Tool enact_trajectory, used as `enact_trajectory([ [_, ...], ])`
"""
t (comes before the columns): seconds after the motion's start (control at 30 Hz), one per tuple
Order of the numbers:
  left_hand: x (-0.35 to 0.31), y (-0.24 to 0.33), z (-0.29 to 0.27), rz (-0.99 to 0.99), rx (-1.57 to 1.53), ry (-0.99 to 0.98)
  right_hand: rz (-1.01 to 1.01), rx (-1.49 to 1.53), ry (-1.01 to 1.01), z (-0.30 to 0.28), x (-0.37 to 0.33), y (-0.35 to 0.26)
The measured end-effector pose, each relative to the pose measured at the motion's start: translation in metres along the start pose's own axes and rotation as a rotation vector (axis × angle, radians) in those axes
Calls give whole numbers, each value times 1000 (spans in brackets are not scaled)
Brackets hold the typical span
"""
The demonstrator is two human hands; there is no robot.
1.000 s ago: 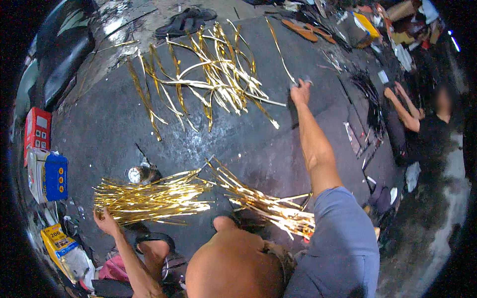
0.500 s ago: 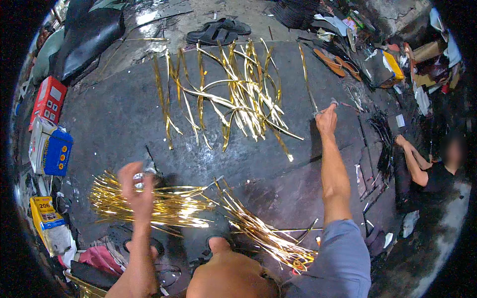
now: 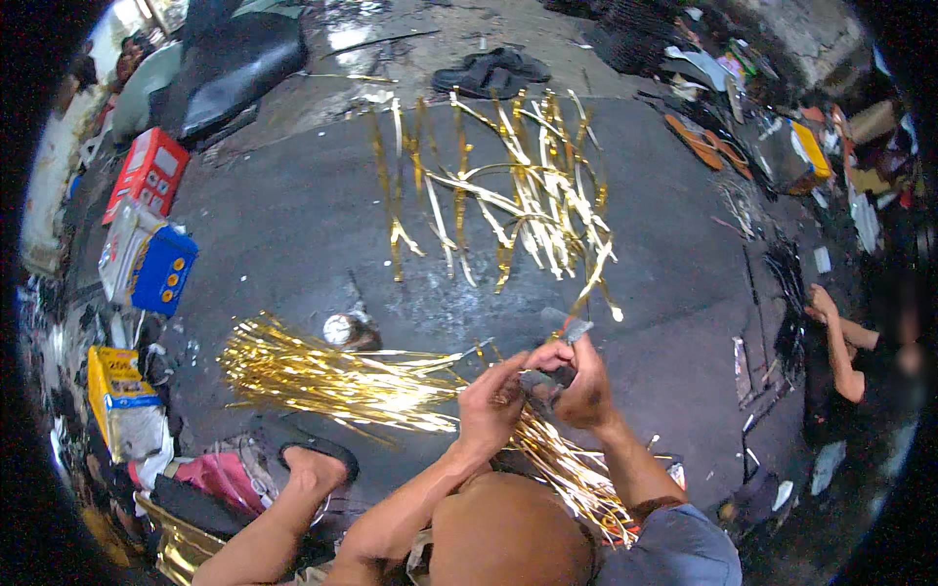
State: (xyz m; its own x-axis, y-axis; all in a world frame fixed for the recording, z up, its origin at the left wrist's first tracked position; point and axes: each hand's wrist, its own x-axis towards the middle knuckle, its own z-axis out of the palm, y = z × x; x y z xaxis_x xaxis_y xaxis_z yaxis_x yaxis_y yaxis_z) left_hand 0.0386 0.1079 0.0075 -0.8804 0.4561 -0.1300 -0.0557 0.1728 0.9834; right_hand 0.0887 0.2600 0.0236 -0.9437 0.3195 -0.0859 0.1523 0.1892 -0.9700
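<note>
My two hands meet in front of my knee, above the gold bundles. The fingers of my left hand (image 3: 491, 405) are closed; what they grip is hidden. My right hand (image 3: 583, 391) is closed too, with a small grey flat piece (image 3: 567, 324) sticking up from its fingers and a thin gold strip at the fingertips. One large bundle of narrow gold strips (image 3: 332, 376) lies to the left of my hands. Another gold bundle (image 3: 576, 479) lies below them, partly covered by my hands and knee. Farther off, loose gold strips (image 3: 537, 186) are spread over the dark mat (image 3: 293, 244).
A small round metal-topped thing (image 3: 339, 330) stands behind the left bundle. Red (image 3: 147, 176), blue (image 3: 164, 271) and yellow (image 3: 122, 376) boxes line the left. Black sandals (image 3: 489, 73) and brown sandals (image 3: 705, 145) lie at the far side. Another person's hand (image 3: 824, 303) shows at right.
My right hand has come back from the far right of the mat with a gold strip. My left hand has moved right from above the left bundle to meet it. The view has shifted.
</note>
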Motion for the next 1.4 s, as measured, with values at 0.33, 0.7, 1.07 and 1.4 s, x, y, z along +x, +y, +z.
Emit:
enact_trajectory([
  [0.33, -7, 2, -88, -246, -428, 560, -471, -343, -248, 93, 29, -37],
  [0.7, -10, 4, -117, -240, -1081, 476, -813, -456, -164, 129, 41, -60],
  [1.07, 5, 10, -178, 87, -1066, 611, -967, -415, -228, 152, 42, -87],
  [1.4, 8, 21, -191, 115, -1071, 746, -883, -356, -233, 160, 45, -80],
])
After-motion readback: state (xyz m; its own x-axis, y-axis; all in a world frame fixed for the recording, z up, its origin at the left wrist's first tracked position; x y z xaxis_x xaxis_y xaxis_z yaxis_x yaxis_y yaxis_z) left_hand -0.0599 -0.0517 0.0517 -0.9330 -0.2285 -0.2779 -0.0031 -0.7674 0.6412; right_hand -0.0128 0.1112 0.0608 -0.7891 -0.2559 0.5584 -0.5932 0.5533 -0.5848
